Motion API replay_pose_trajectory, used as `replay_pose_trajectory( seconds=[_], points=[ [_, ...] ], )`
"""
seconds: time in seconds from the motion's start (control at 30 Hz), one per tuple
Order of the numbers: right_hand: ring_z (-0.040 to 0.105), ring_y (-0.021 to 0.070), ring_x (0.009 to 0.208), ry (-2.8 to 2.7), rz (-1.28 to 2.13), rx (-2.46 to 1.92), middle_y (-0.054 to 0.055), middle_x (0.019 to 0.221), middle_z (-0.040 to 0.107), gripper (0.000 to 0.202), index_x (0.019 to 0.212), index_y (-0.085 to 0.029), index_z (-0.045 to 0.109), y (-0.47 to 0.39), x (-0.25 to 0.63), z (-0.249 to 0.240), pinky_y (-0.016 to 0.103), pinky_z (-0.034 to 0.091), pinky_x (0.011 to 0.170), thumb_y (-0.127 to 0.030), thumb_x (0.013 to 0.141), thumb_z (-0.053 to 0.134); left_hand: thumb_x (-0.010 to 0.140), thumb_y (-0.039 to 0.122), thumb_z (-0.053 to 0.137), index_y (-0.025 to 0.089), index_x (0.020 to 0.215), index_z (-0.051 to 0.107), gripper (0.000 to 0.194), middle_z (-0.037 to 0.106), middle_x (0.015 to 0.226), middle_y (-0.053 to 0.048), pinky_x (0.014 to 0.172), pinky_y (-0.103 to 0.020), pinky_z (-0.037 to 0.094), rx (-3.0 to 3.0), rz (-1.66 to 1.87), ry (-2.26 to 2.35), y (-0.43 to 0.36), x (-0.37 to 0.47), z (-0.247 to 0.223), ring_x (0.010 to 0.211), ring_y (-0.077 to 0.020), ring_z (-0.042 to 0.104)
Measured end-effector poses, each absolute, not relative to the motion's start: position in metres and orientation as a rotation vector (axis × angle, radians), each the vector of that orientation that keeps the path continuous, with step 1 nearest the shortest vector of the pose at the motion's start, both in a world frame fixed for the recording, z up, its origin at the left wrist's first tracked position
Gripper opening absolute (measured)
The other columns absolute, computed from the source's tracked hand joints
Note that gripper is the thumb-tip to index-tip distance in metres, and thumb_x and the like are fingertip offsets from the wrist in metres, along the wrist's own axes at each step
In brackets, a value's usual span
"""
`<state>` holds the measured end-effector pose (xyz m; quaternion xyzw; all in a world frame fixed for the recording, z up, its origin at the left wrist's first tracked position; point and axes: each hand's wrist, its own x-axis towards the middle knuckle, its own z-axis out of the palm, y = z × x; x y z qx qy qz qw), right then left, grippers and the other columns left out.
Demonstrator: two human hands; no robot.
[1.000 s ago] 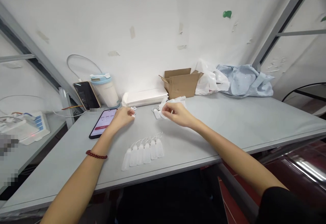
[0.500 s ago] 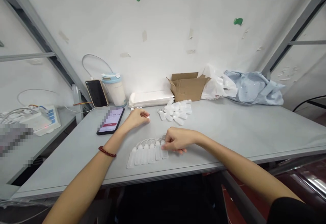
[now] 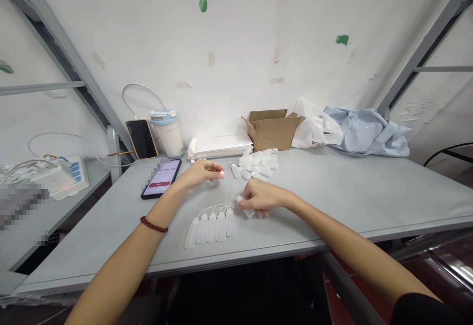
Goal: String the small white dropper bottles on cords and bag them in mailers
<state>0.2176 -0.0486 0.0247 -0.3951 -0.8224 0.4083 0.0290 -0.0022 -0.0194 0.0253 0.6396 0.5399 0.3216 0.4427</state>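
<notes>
My right hand is closed on a small translucent plastic bottle, lifted at a tilt just above the grey table; a thin white tube seems to lead from its top. To the left of it, a row of several like bottles lies near the table's front edge, thin curved white tubes at their tops. My left hand pinches a tiny white piece, perhaps a cap, between thumb and forefinger. Behind my right hand lies a loose pile of translucent bottles.
A phone lies left of my left hand; another phone leans by a cup. Along the wall are stacked white sheets, an open cardboard box, a white plastic bag and blue cloth. A power strip sits far left.
My right hand has picked one bottle off the right end of the row and raised it away from the others. My left hand has moved slightly right, toward it, with the white piece.
</notes>
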Motion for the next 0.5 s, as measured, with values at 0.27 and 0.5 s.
replay_pose_trajectory(
  seconds=[0.27, 0.5],
  points=[
    [0.055, 0.0091, 0.050, -2.226, 1.028, -0.906, -0.001, 0.051, 0.057, 0.027, 0.060, -0.015, 0.054, -0.039, 0.211, 0.017, 0.019, 0.036, 0.050, -0.031, 0.081, 0.051, 0.057, 0.026, 0.077, 0.016, 0.083, 0.069, 0.029, 0.068, 0.081, -0.005, 0.076, -0.032, 0.049, 1.415, 0.799, 1.062, -0.024, 0.003, 0.028, 0.075, -0.0150, 0.061],
    [0.051, 0.0088, 0.051, -2.205, 1.010, -0.912, -0.002, 0.057, 0.054, 0.025, 0.066, -0.016, 0.052, -0.031, 0.210, 0.008, 0.021, 0.037, 0.053, -0.034, 0.083, 0.051, 0.058, 0.024, 0.078, 0.016, 0.079, 0.068, 0.025, 0.068, 0.083, -0.004, 0.081, -0.031, 0.046, 1.402, 0.889, 0.982, -0.027, 0.007, 0.029, 0.077, -0.0141, 0.061]
  ],
)
